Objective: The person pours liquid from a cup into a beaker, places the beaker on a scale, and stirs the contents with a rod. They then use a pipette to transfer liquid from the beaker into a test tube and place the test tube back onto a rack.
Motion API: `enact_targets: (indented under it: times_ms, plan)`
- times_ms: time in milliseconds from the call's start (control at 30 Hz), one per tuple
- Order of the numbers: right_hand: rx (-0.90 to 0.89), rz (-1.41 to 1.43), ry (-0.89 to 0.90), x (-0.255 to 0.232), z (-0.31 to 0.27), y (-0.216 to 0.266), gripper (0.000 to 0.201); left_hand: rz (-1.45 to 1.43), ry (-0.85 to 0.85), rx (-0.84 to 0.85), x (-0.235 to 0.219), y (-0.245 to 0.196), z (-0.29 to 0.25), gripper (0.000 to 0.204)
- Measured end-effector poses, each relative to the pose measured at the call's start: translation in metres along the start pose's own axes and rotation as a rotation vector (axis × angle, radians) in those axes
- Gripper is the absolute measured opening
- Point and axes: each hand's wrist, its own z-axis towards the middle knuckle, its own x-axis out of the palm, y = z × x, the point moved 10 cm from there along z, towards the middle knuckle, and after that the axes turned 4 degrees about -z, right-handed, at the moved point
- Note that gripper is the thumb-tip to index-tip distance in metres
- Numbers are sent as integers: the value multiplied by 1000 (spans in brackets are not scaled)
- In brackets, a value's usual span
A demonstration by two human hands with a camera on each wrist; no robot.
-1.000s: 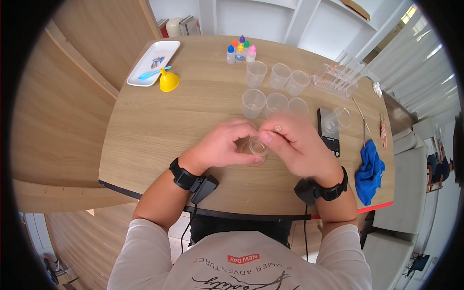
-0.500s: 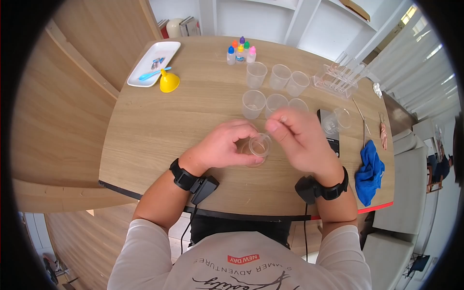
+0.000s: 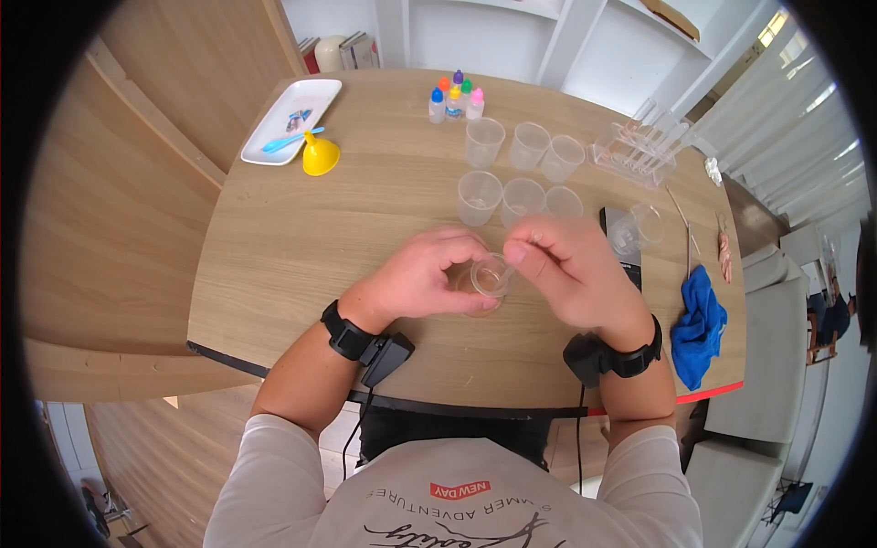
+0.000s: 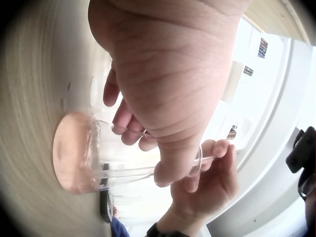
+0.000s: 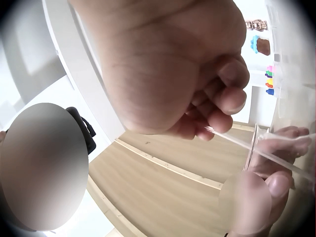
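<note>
My left hand (image 3: 438, 271) grips a clear flask (image 4: 96, 155) that stands upright on the table, fingers and thumb curled round its upper part. Peach-coloured liquid (image 4: 74, 153) fills the bottom of it. A thin clear stirring rod (image 5: 237, 143) slants down through the open rim (image 3: 491, 274) into the flask. Its upper end is pinched between thumb and fingers of my right hand (image 3: 571, 274), which hovers just right of the rim. In the left wrist view, my left palm hides part of the flask's side.
Several clear plastic cups (image 3: 480, 197) stand beyond my hands. A black scale (image 3: 632, 274) with a clear container on it lies right, near a blue cloth (image 3: 699, 329). Farther back are dropper bottles (image 3: 437, 108) and a test-tube rack (image 3: 635, 155). A yellow funnel (image 3: 320, 155) sits by a white tray (image 3: 260, 146).
My right hand shifted away from the rim, up and to the right, then came back a little toward me, with the rod still pinched. My left hand and the flask stayed in place.
</note>
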Motion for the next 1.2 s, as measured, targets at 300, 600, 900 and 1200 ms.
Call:
enact_targets:
  times_ms: [300,600,900,1200]
  plan:
    - [-49,-14,5,1,1,6,8,10,-9,17,0,0,0,38]
    - [-4,-7,31,3,0,3,8,8,-9,22,0,0,0,37]
    - [-26,-18,36,6,1,5,11,-7,-9,28,0,1,0,37]
    - [-33,-33,34,4,1,4,10,3,-12,21,0,1,0,38]
